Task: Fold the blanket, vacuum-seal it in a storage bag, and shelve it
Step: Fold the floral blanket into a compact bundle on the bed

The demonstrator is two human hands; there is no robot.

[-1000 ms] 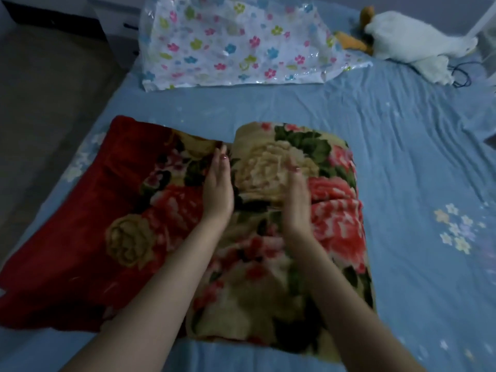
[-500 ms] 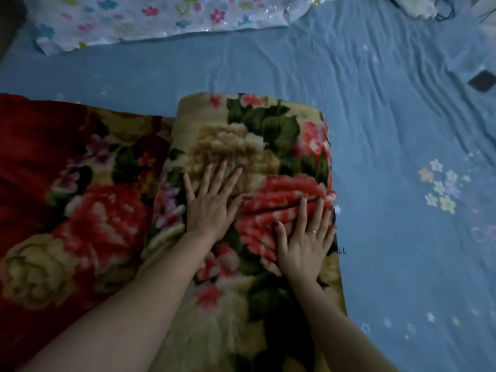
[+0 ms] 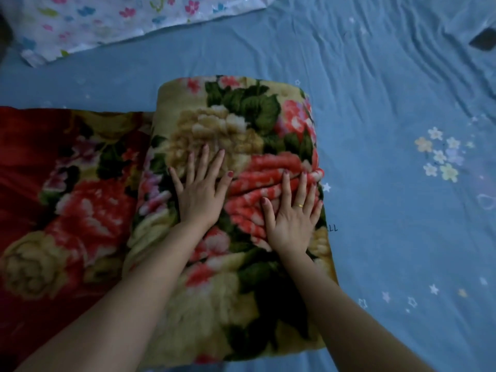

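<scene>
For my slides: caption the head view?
Both hands, left and right, press flat on the half-folded blanket on the bed.

Both palms flat now (blanket [image 3: 230, 146]).

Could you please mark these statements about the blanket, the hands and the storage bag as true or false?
1. Both hands lie flat with spread fingers on the folded part of the blanket. True: left hand, right hand.
2. The storage bag already holds the blanket. False: it lies apart at the far edge of the bed, with the blanket outside it.
3. A ring shows on the right hand. True.
4. The whole blanket is folded into one bundle. False: a red part lies spread out to the left.
5. The bed sheet is plain white. False: it is blue with small flowers.
</scene>
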